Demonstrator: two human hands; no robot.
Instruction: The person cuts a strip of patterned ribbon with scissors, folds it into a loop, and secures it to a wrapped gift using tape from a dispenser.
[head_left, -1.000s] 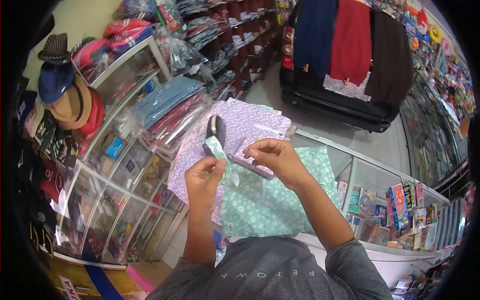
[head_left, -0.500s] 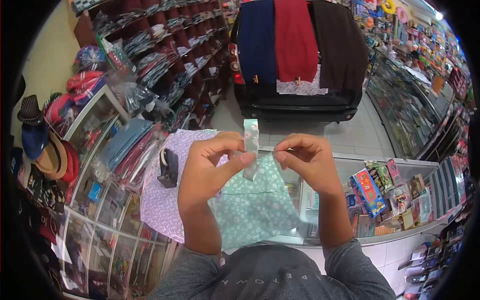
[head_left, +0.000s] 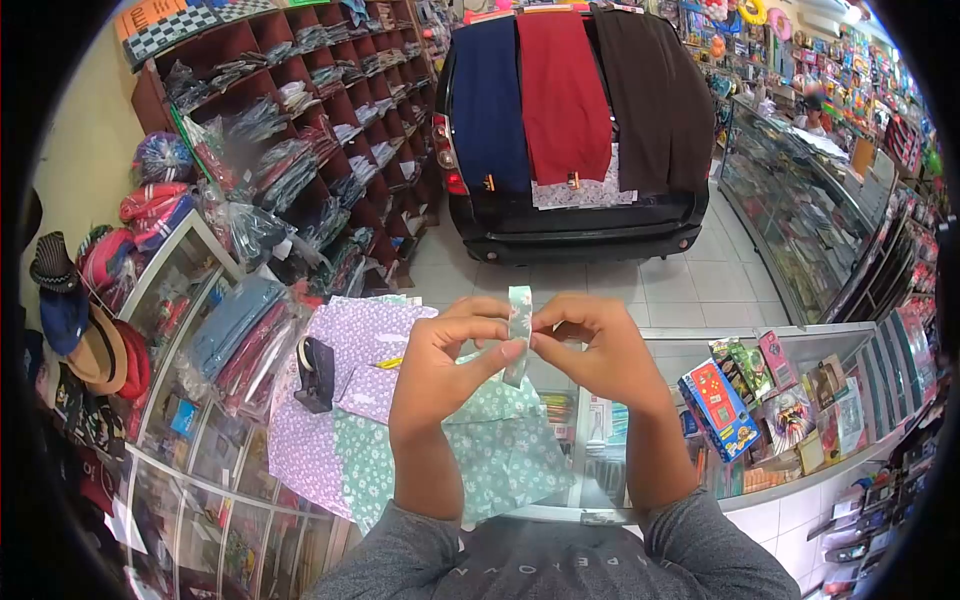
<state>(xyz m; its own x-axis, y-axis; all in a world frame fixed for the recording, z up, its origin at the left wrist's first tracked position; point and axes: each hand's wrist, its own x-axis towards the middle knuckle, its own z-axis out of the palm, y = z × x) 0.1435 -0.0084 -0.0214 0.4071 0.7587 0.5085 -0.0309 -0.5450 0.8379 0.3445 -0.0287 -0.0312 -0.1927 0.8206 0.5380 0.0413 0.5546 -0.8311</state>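
My left hand (head_left: pixel 445 362) and my right hand (head_left: pixel 595 352) are raised together above a glass counter (head_left: pixel 690 345). Both pinch a narrow strip of mint-green floral fabric (head_left: pixel 518 312) that stands upright between the fingertips. Below the hands a larger mint floral cloth (head_left: pixel 490 440) lies on the counter. It overlaps a lilac floral cloth (head_left: pixel 345 345) to its left. A black tape dispenser (head_left: pixel 315 372) sits on the lilac cloth near my left hand.
Stacked bagged fabrics (head_left: pixel 240 335) lie on the left showcase, with hats (head_left: pixel 75 320) further left. Shelves of packed clothes (head_left: pixel 300 110) line the back left. A dark car (head_left: pixel 570 130) draped with blue, red and brown cloths stands ahead. Toy boxes (head_left: pixel 720 405) fill the counter's right side.
Both hands rose and came closer together, holding the strip upright instead of low over the cloths. The view tilted up, showing more of the car and shelves.
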